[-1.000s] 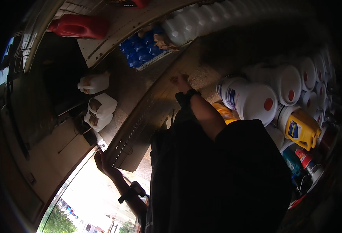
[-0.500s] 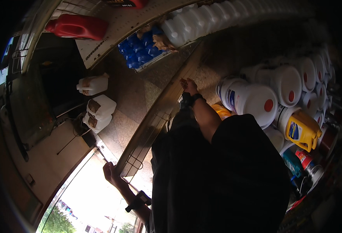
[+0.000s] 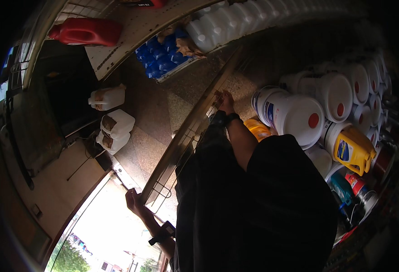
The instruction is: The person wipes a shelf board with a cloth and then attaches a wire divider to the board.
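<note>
A long metal shelf panel [image 3: 181, 138] with a wire rail [image 3: 162, 189] along one side slants across the middle, in front of my body. Its lower left end meets my left hand [image 3: 134, 199], whose fingers are curled around that end. Farther up the same panel, my right hand [image 3: 225, 101] is closed on the rail side. Part of the grip of each hand is hidden or dark. The panel's far end runs off into shadow.
White buckets [image 3: 301, 118] and yellow jugs [image 3: 351, 147] are piled at right. White jugs [image 3: 117, 129] stand on the floor at left. Blue-capped bottles [image 3: 161, 56] and clear containers [image 3: 249, 22] line the far side. A red jug [image 3: 88, 31] sits on a shelf; a bright doorway [image 3: 113, 217] opens lower left.
The shelf panel has tilted, so its face looks narrower. Both hands have shifted slightly to the right with it, and their grips look the same.
</note>
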`<state>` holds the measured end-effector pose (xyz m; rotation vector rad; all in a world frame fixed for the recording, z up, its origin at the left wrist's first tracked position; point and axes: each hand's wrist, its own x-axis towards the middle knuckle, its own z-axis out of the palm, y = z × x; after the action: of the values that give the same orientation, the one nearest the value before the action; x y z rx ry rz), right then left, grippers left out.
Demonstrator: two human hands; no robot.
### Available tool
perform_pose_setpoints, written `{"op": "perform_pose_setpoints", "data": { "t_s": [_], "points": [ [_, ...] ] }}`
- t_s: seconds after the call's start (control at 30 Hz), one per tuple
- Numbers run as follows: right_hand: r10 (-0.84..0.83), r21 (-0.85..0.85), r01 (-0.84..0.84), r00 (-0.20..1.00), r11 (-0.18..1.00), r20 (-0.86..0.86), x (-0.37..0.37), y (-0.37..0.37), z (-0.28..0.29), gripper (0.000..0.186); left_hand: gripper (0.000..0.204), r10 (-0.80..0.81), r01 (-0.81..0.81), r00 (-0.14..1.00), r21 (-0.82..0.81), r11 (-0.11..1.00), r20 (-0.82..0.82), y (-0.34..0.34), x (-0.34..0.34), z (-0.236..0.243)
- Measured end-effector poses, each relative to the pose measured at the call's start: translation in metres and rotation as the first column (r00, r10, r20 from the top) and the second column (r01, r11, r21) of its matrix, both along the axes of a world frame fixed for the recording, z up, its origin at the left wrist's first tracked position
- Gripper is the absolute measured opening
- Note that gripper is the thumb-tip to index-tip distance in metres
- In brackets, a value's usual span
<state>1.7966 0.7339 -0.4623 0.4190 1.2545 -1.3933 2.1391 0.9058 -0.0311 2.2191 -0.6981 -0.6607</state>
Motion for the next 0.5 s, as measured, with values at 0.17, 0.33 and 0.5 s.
{"op": "perform_pose_setpoints", "data": {
  "t_s": [0.17,0.33,0.5],
  "points": [
    [-0.029,-0.082,0.035,0.997,0.996,0.072,-0.017,0.003,-0.012,0.026,0.023,-0.021,0.02,1.0,0.059,0.998,0.017,0.006,-0.002,-0.018],
    [0.032,-0.259,0.017,0.983,0.966,0.182,-0.023,-0.004,-0.007,0.03,0.025,-0.013,0.012,1.0,0.037,0.999,0.026,0.003,-0.001,-0.02],
    [-0.043,0.013,0.041,0.979,0.999,0.2,-0.015,-0.029,0.021,0.04,0.025,0.007,-0.007,1.0,0.002,1.0,0.029,-0.011,-0.001,-0.019]
  ]
}}
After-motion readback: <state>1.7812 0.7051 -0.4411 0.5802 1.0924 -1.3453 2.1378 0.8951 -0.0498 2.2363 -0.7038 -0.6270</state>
